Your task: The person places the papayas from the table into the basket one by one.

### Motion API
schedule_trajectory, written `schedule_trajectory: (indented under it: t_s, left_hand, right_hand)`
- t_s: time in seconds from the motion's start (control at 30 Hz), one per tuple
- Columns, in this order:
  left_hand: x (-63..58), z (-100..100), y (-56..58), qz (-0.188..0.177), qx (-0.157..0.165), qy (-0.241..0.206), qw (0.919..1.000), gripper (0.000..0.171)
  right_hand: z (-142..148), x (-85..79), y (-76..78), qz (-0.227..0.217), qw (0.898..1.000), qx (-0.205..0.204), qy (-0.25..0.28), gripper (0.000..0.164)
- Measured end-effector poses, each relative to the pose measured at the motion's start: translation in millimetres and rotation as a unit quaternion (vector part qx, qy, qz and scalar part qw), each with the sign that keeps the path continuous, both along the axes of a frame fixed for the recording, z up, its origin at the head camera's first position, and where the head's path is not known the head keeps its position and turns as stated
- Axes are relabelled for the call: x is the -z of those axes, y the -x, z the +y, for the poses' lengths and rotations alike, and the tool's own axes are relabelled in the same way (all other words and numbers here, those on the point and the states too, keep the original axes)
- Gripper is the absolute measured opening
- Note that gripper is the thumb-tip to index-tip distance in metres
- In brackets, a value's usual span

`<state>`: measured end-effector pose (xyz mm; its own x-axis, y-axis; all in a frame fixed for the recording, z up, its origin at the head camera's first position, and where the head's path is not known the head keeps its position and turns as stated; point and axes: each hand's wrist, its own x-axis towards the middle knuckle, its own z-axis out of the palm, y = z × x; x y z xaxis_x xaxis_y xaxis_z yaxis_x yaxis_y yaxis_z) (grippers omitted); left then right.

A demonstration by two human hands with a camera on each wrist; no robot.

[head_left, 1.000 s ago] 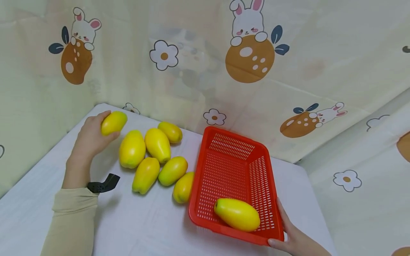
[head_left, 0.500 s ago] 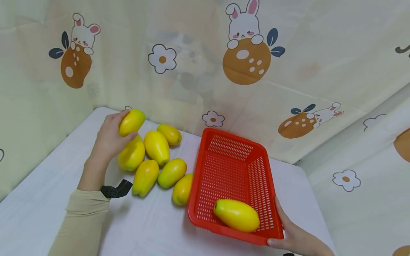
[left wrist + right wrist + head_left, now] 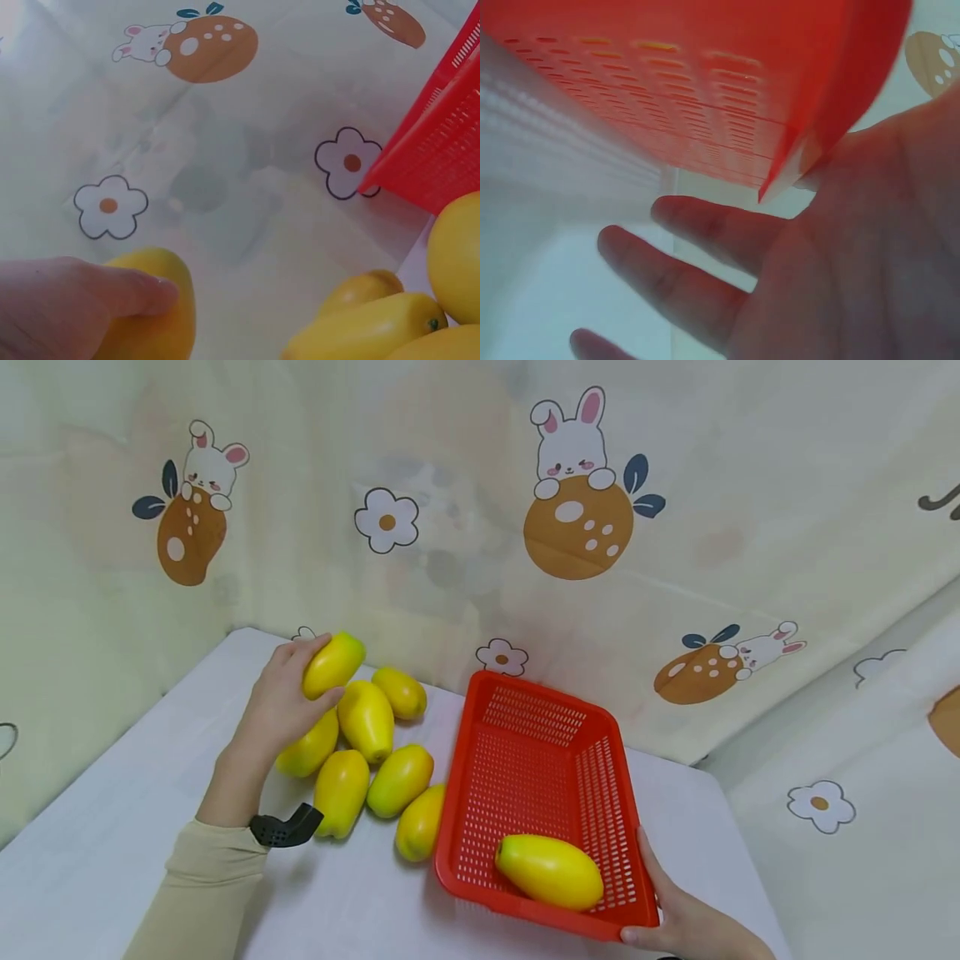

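The left hand (image 3: 281, 693) grips a smooth yellow oblong fruit with a greenish tip (image 3: 335, 664), fingers over the far side and thumb beneath the near side. The fruit is above the far-left part of the white cloth-covered table (image 3: 352, 902), near the far edge. For a secure hold, spread pressure across the widest part; a smooth skin would likely slip from a tip-only pinch.

Just below lie six similar yellow oblong fruits (image 3: 366, 720), loosely grouped between the table's far-left corner and the basket. Any sideways movement calls for clearance over this group — contact could roll a fruit. Whether the held fruit touches the one partly hidden below the hand cannot be told.

The red perforated plastic basket (image 3: 517, 785) stands right of the group, its far rim beside the table's far edge. One larger yellow oblong fruit (image 3: 551, 871) lies inside, by the near rim. The right hand (image 3: 686, 920) steadies the near-right corner, fingers extended outside the right wall, thumb at the near rim. Brace this corner lightly and evenly — a hard push could slide the basket into the group.
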<state>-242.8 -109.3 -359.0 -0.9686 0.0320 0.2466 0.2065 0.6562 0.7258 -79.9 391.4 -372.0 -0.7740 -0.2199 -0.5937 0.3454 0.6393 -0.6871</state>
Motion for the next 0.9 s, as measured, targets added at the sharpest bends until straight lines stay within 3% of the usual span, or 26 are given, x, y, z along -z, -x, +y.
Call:
schedule_trajectory:
  t_s: [0.23,0.33,0.57,0.9]
  left_hand:
    - [-1.2,10,-1.9,0.025,0.015,0.004,0.9996,0.067]
    - [-4.0,15,-3.2,0.031,0.015,0.009,0.9994,0.068]
    - [-9.5,27,-11.1,0.038,0.022,0.033,0.9985,0.069]
    - [-11.1,40,-12.2,0.043,0.041,0.046,0.9972,0.069]
  right_hand:
    - [-1,-0.9,0.5,-0.049,0.998,0.038,-0.027,0.113]
    - [-2,-2.7,0.2,-0.048,0.997,0.042,-0.044,0.116]
    - [-4,-2.7,0.6,-0.046,0.997,0.025,0.049,0.107]
    - [-2,-3.4,8.6,0.05,0.997,-0.047,-0.039,0.109]
